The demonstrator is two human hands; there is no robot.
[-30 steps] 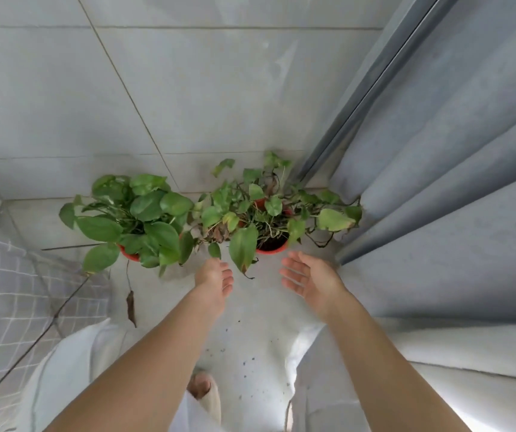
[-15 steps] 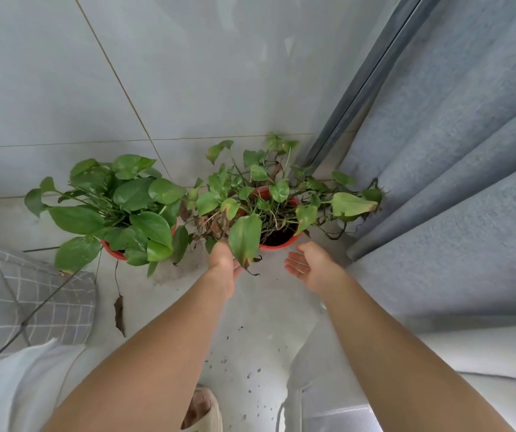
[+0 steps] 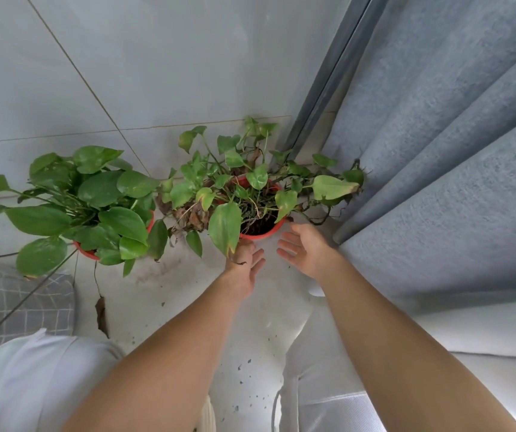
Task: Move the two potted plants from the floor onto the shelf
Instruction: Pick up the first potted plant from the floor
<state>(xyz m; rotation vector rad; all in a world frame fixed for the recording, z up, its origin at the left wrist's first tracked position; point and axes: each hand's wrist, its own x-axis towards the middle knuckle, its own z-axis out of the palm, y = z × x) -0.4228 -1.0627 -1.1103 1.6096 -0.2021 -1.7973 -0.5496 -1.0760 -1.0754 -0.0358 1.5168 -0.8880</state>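
Two potted plants stand on the pale tiled floor (image 3: 188,294) at mid-frame, against a grey wall; a blue-grey curtain (image 3: 437,182) fills the right side. At left centre sits the fuller plant (image 3: 85,201), broad green leaves hiding most of its red pot. Just right of it, near the curtain's edge, is the sparser plant (image 3: 244,191), with some brown dead leaves, and its red pot rim (image 3: 263,233) shows at the lower right. No shelf is in view.

Both arms reach up from the bottom of the frame toward that sparser plant. The left hand (image 3: 244,263) is just below the pot rim, part of it hidden under a drooping leaf, fingers spread and loose. The right hand (image 3: 305,247) is beside the rim, palm turned inward, fingers apart, gripping nothing.

I judge this the reach for the first pot: neither has left the floor. Next, both palms need to close on the pot's sides under the foliage, then lift it level.

No writing or brand is visible.
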